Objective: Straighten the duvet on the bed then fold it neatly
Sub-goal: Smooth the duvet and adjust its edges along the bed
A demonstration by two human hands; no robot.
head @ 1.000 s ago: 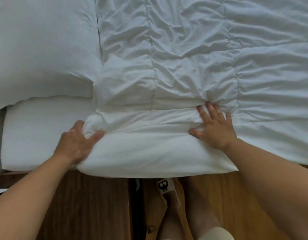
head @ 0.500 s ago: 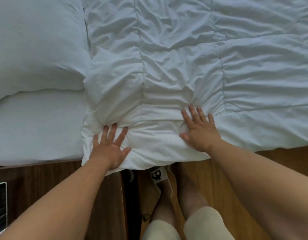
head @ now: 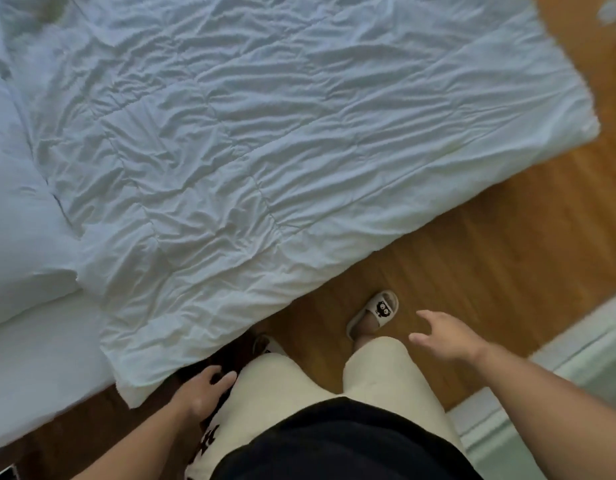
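Observation:
A white, wrinkled quilted duvet (head: pixel 265 140) lies spread flat over the bed, its near edge hanging over the bed's side and its right end reaching past the foot. My left hand (head: pixel 202 393) hangs just below the duvet's near corner, beside my leg, holding nothing, fingers loosely curled. My right hand (head: pixel 445 336) hovers above the wooden floor to the right of my legs, fingers apart and empty, well off the duvet.
White pillows (head: pixel 19 209) lie at the left on the sheeted mattress (head: pixel 40 368). Wooden floor (head: pixel 490 258) runs along the bed's side. My slippered foot (head: pixel 375 311) stands on it. A pale skirting or door edge (head: pixel 576 368) lies at the right.
Both hands have come off the duvet's edge and drawn back toward my body. The view has pulled back and turned, showing the whole duvet spread out.

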